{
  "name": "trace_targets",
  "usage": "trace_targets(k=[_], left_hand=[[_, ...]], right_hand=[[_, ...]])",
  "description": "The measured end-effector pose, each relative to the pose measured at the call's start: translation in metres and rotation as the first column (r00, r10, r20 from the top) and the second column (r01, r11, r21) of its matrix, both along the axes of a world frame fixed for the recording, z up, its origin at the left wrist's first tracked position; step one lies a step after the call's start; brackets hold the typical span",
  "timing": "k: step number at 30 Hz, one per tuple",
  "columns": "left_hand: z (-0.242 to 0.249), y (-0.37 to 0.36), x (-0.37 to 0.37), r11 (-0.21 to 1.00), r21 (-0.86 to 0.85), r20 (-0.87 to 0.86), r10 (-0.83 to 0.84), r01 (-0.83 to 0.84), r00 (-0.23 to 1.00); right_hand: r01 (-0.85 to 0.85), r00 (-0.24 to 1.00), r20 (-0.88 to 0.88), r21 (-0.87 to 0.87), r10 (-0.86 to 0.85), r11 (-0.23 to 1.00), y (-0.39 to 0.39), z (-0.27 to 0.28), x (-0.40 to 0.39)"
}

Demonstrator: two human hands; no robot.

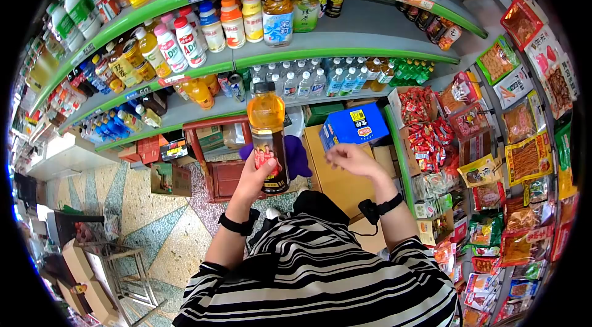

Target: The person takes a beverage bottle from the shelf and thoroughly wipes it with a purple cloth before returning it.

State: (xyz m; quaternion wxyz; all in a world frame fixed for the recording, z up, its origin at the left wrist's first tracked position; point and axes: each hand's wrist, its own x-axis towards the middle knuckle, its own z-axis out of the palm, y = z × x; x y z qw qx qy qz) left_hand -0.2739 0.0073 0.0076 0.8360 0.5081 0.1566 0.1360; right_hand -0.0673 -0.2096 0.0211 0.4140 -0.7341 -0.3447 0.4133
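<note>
My left hand (253,176) is wrapped around the lower part of a large drink bottle (267,116), held upright. The bottle has a black cap, amber liquid and a dark label with a red picture. Behind it, a purple cloth (300,157) shows at the edge of a reddish wooden chair (209,160). My right hand (356,159) hovers over a brown cardboard box (336,188), just in front of a blue printed box (354,124). Its fingers are loosely bent and hold nothing.
Green-edged shelves (271,55) curve across the front, stocked with bottled drinks; small water bottles (304,83) stand on the lower level. Hanging snack packs (527,157) and a bin of red-wrapped packets (425,136) line the right. A metal stool (126,265) is at lower left.
</note>
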Motion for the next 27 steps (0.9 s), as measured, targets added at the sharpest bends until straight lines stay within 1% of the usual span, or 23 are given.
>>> trace_targets(k=[1,2,3,5,6,7,8,9,11,12,15,16,19,20,22,23,24,25,27], left_hand=[[0.003,-0.003,0.005,0.999,0.054,-0.010,-0.003,0.003,1.000],[0.007,-0.008,0.013,0.993,0.114,-0.004,0.041,-0.040,0.999],[0.011,-0.015,0.021,0.996,0.088,-0.008,0.019,-0.018,1.000],[0.011,-0.024,0.035,0.965,0.263,0.004,0.005,-0.006,1.000],[0.004,-0.023,0.042,0.906,0.422,-0.017,-0.023,0.028,1.000],[0.019,-0.025,0.045,0.756,0.642,-0.160,-0.032,0.128,0.987],[0.015,-0.026,0.053,0.796,0.597,-0.150,-0.018,0.105,0.989],[0.018,-0.028,0.061,0.831,0.551,-0.138,-0.002,0.079,0.990],[0.031,-0.029,0.072,0.724,0.685,-0.165,0.043,0.083,0.985],[0.028,-0.029,0.081,0.703,0.707,-0.170,0.067,0.074,0.983],[0.015,-0.030,0.111,0.757,0.652,-0.163,0.179,-0.030,0.970],[0.019,-0.028,0.120,0.749,0.663,-0.163,0.170,-0.020,0.972],[0.010,-0.017,0.145,0.794,0.607,-0.155,0.165,-0.038,0.974],[0.005,-0.009,0.149,0.799,0.601,-0.171,0.116,0.010,0.978],[0.005,-0.004,0.161,0.919,0.391,-0.242,0.055,0.045,0.969],[0.005,-0.003,0.167,0.960,0.274,-0.271,0.021,0.056,0.962],[0.004,-0.002,0.172,0.990,0.126,-0.284,-0.031,0.069,0.958],[0.005,-0.002,0.177,0.991,0.120,-0.328,-0.014,0.056,0.945],[0.009,-0.003,0.183,0.994,0.110,-0.411,0.022,0.026,0.911]], right_hand=[[0.058,0.998,-0.009,0.102,-0.058,0.993,0.008,0.013,-0.006],[0.115,0.993,-0.023,0.202,-0.113,0.973,0.020,0.027,-0.015],[0.171,0.985,-0.045,0.300,-0.165,0.939,0.032,0.038,-0.023],[0.099,0.994,0.017,0.337,-0.111,0.936,0.053,0.037,-0.029],[0.086,0.990,0.065,0.403,-0.122,0.911,0.067,0.029,-0.028],[0.070,0.984,0.111,0.465,-0.136,0.883,0.078,0.025,-0.026],[0.168,0.983,0.002,0.403,-0.185,0.899,0.078,0.029,-0.025],[0.185,0.981,-0.022,0.422,-0.194,0.888,0.080,0.027,-0.019],[0.218,0.975,-0.070,0.461,-0.210,0.860,0.085,0.023,-0.004],[0.237,0.969,-0.035,0.433,-0.246,0.870,0.084,0.030,0.001],[0.284,0.954,-0.065,0.495,-0.292,0.821,0.086,0.037,0.026],[0.300,0.947,-0.055,0.496,-0.315,0.815,0.086,0.034,0.036],[0.406,0.910,-0.225,0.654,-0.349,0.638,0.096,0.026,0.060],[0.431,0.902,-0.285,0.648,-0.325,0.628,0.094,0.025,0.069],[0.430,0.901,-0.292,0.694,-0.320,0.577,0.094,0.024,0.088],[0.428,0.902,-0.294,0.715,-0.317,0.553,0.094,0.024,0.099],[0.361,0.914,-0.176,0.761,-0.365,0.539,0.095,0.015,0.115],[0.435,0.877,-0.265,0.790,-0.400,0.431,0.100,0.019,0.127],[0.429,0.897,-0.313,0.787,-0.312,0.443,0.095,0.028,0.161]])
